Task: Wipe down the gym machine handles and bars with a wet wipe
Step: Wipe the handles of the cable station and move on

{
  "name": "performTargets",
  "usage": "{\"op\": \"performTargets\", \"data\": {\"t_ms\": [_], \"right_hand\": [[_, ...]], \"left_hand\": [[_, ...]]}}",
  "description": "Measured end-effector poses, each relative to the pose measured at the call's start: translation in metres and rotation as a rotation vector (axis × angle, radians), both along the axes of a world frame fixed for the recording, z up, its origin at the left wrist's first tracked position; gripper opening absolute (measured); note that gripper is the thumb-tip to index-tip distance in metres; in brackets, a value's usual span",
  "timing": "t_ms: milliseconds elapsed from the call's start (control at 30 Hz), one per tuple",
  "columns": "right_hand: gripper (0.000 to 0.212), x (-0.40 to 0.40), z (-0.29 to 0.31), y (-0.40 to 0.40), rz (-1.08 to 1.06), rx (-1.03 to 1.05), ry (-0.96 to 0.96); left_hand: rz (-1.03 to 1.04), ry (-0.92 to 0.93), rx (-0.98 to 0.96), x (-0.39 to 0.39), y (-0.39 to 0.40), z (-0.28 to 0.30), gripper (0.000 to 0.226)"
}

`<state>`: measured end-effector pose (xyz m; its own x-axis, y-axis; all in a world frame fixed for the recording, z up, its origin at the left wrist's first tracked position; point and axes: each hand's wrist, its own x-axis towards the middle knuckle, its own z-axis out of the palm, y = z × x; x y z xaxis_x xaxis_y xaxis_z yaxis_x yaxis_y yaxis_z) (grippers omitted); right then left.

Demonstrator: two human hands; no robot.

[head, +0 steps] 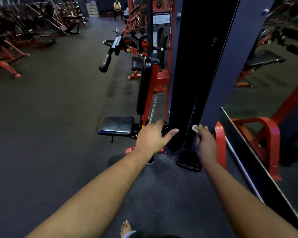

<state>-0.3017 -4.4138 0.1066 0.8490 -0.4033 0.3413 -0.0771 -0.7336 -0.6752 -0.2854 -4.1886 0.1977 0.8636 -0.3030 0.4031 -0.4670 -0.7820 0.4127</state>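
Column point(193, 74): tall, black, upright; taken as landmark. Handle point(165, 128): black, low on the column's left face, gripped by the left hand point(153, 137), fingers curled round it, thumb extended. Wipe point(194, 128): white, bunched, pinched in the right hand point(206, 145), held at the slot on the column's right face. Long axis: vertical, so strokes are judged to run up and down. Room: seat point(116, 125) left of the column; red frame point(219, 143) close on the right.

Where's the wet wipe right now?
In the head view, the white wet wipe is pinched in the right hand, low and right of centre, against the dark machine column, just right of the left hand.
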Motion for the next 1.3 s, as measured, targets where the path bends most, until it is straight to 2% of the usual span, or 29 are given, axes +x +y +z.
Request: {"op": "performTargets", "data": {"t_ms": [67, 167, 267, 333, 400, 467, 567, 633, 767, 867, 900, 967, 1033, 1100, 1200, 1233, 1300], "right_hand": [[0.069, 0.000, -0.016, 0.012, 0.050, -0.129, 0.110], [0.078, -0.018, -0.024, 0.032, 0.142, -0.056, 0.024], [0.066, -0.031, -0.025, 0.031, 0.255, 0.159, -0.066], [0.058, -0.027, -0.019, 0.015, 0.147, 0.239, -0.120], [0.051, -0.013, -0.012, -0.007, -0.077, 0.287, -0.146], [0.048, 0.006, -0.002, -0.020, -0.133, 0.265, -0.079], [0.048, 0.022, -0.001, -0.008, 0.039, 0.037, 0.131], [0.050, 0.018, -0.008, 0.010, 0.096, -0.027, 0.127], [0.046, -0.001, -0.011, 0.031, 0.159, 0.163, 0.035], [0.042, -0.012, 0.004, 0.021, 0.302, 0.352, -0.049], [0.047, -0.015, 0.008, 0.013, 0.309, 0.340, -0.102], [0.047, -0.006, 0.017, -0.009, 0.137, 0.246, -0.182], [0.041, 0.010, 0.019, -0.023, -0.024, 0.116, -0.048], [0.042, 0.019, 0.016, -0.010, 0.070, -0.012, 0.122], [0.051, 0.014, 0.003, 0.022, 0.202, -0.064, 0.064], [0.053, 0.006, 0.000, 0.028, 0.228, -0.015, 0.035], [0.047, -0.009, -0.003, 0.035, 0.244, 0.258, 0.006]], "left_hand": [[0.007, 0.005, 0.005, 0.000, 0.001, 0.000, 0.053], [0.021, 0.001, 0.010, 0.001, 0.001, -0.001, 0.055], [0.017, 0.004, 0.018, 0.002, 0.001, 0.000, 0.054], [0.013, 0.009, 0.028, 0.002, 0.001, 0.000, 0.054], [0.015, 0.015, 0.034, 0.003, 0.002, -0.001, 0.058], [0.018, 0.028, 0.031, 0.003, 0.002, -0.002, 0.062], [0.014, 0.030, 0.026, 0.003, 0.001, 0.000, 0.060], [0.012, 0.024, 0.025, 0.002, 0.001, 0.000, 0.058], [0.015, 0.008, 0.027, 0.004, 0.001, -0.001, 0.056], [0.015, 0.011, 0.027, 0.003, 0.001, -0.001, 0.055], [0.015, 0.015, 0.025, 0.003, 0.001, -0.001, 0.055], [0.010, 0.024, 0.015, 0.003, 0.002, 0.001, 0.052], [-0.003, 0.022, -0.002, 0.001, 0.002, 0.003, 0.049], [-0.015, 0.018, -0.011, -0.001, 0.002, 0.004, 0.047], [-0.006, 0.006, -0.008, 0.000, 0.002, 0.003, 0.049], [0.000, 0.003, -0.006, 0.002, 0.002, 0.002, 0.052], [-0.001, -0.005, -0.011, 0.002, 0.002, -0.001, 0.053]]}}
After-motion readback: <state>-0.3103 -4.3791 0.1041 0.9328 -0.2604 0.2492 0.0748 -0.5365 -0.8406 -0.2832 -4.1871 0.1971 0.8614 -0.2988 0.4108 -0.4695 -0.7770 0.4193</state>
